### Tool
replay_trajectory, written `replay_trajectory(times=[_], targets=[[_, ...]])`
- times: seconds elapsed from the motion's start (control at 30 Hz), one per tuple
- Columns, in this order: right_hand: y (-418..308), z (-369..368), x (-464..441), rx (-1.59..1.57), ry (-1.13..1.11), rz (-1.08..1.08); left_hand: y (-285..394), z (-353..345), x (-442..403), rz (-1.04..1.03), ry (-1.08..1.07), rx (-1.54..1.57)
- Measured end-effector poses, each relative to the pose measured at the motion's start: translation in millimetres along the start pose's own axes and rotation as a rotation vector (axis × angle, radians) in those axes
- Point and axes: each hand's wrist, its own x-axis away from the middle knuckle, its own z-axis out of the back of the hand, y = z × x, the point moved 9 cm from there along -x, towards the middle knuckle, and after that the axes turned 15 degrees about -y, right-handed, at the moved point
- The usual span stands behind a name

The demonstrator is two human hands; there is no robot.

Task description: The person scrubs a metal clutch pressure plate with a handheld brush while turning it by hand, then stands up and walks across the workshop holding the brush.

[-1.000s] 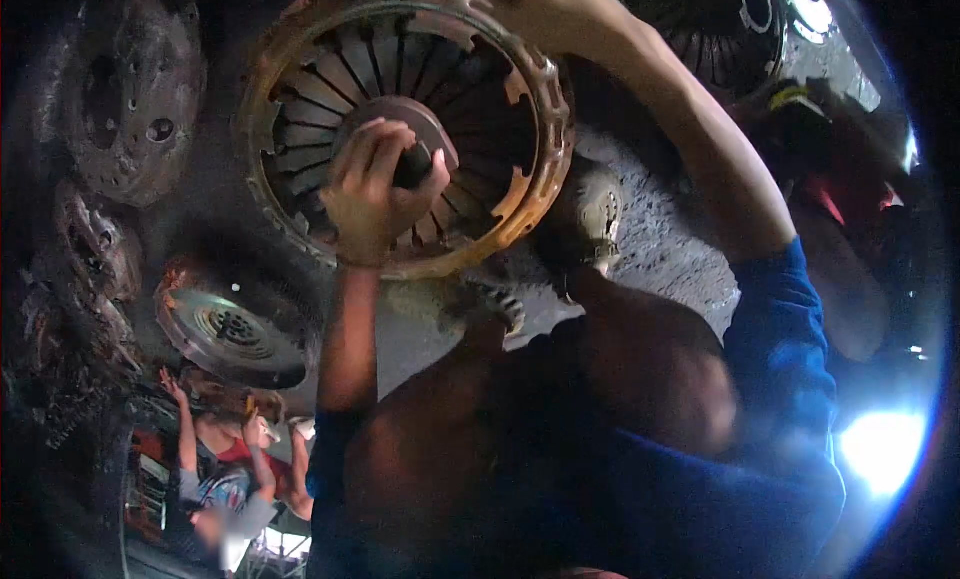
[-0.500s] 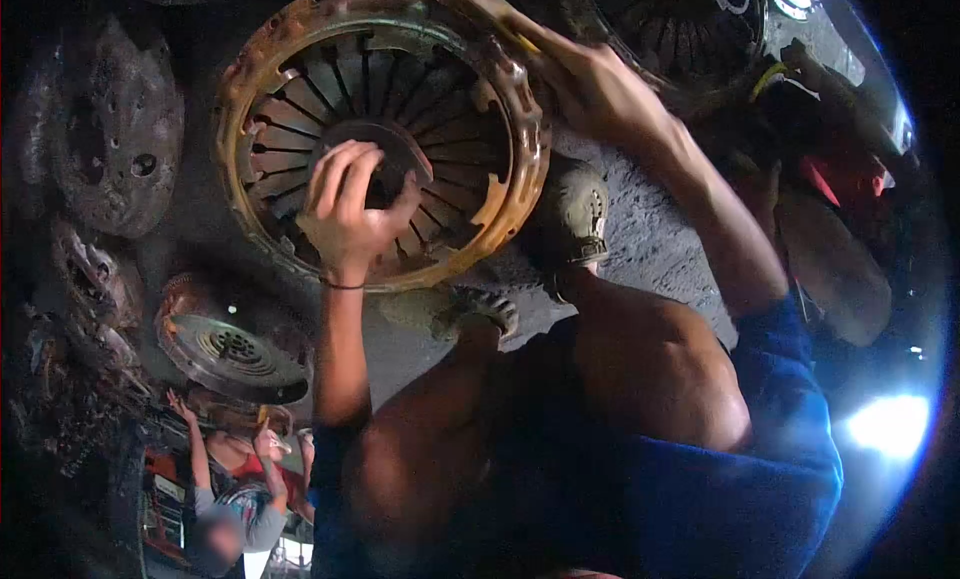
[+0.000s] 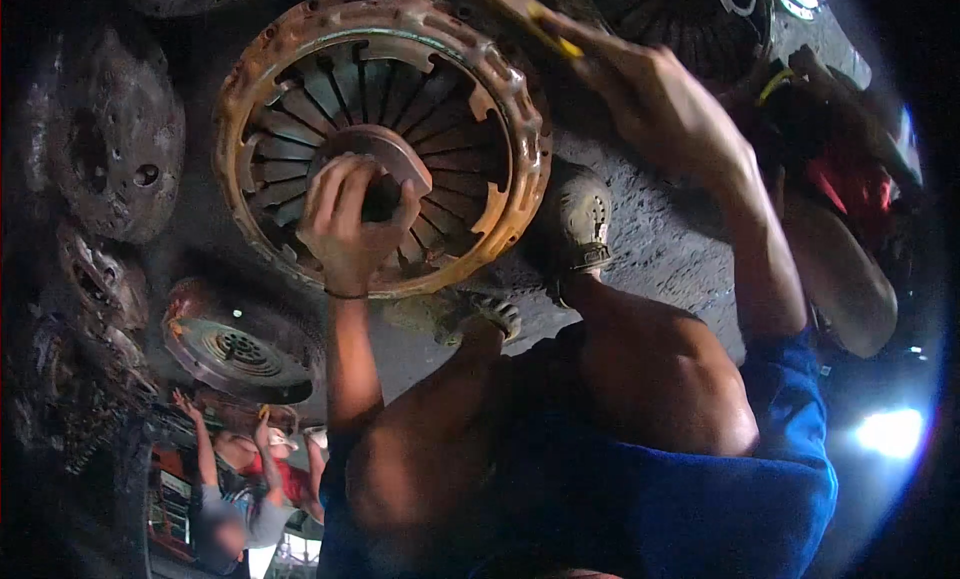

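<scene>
In the head view, your left hand (image 3: 348,217) is curled onto the round hub (image 3: 398,155) at the middle of the rusty slotted clutch cover (image 3: 522,104), which lies ahead of your shoes (image 3: 584,219), while your right hand (image 3: 665,94), up by the cover's far right rim, is closed around a long tan tool (image 3: 508,3) with a yellow part. A round metal disc (image 3: 243,349) sits near your left forearm, a pitted plate (image 3: 120,159) lies further left, and another person (image 3: 243,519) shows at lower left.
</scene>
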Motion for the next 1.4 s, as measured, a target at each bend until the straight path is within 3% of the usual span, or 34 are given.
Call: replay_trajectory(times=[0.07, 0.13, 0.17, 0.23, 0.3, 0.4, 0.5, 0.7, 0.77, 0.83, 0.93, 1.03, 1.1, 1.2, 1.33, 1.37, 1.4], targets=[[7, -25, 5, 0.022, -0.054, -0.088, -3, -3, 2, 0.02, 0.027, -0.009], [15, -37, -45, -0.114, -0.141, -0.102, 2, -4, 1, 0.028, 0.015, -0.019], [21, -26, -74, 0.187, 0.076, 0.165, 3, -2, -1, 0.031, -0.006, -0.032], [1, -12, -86, 0.362, 0.111, 0.362, 3, 0, -1, 0.005, -0.038, -0.021], [-4, 9, -86, 0.123, -0.254, 0.238, 3, 1, 0, -0.018, -0.029, -0.013], [-15, 28, -27, 0.159, 0.108, 0.213, 2, 0, -3, -0.005, 0.009, -0.018], [15, -36, -42, 0.049, -0.34, -0.305, -1, -4, 1, 0.011, 0.032, -0.024], [15, -14, -99, 0.225, -0.414, -0.118, 3, -1, 1, -0.007, -0.02, -0.058], [-13, 12, -51, 0.19, -0.017, 0.164, 0, -1, -1, -0.008, 0.009, -0.05], [-5, 3, -36, 0.156, 0.017, 0.173, 2, 3, 1, 0.027, 0.04, -0.044], [27, -35, -52, 0.125, -0.322, -0.121, 0, -2, 2, 0.028, 0.031, -0.051], [23, -19, -96, 0.178, -0.312, -0.11, 0, 3, 2, 0.017, 0.062, -0.041], [24, -20, -79, 0.17, -0.229, -0.146, 4, 4, 1, -0.005, 0.035, -0.003], [-14, 14, -28, 0.148, -0.09, 0.003, 2, 1, 0, 0.033, 0.039, 0.004], [13, -26, -57, 0.263, -0.21, -0.128, 0, 0, 4, 0.049, 0.087, -0.025], [29, -25, -64, 0.292, -0.179, 0.137, -1, 1, 2, 0.076, 0.03, 0.031], [29, -23, -62, 0.343, -0.265, 0.06, -1, 1, 1, 0.069, 0.04, 0.032]])
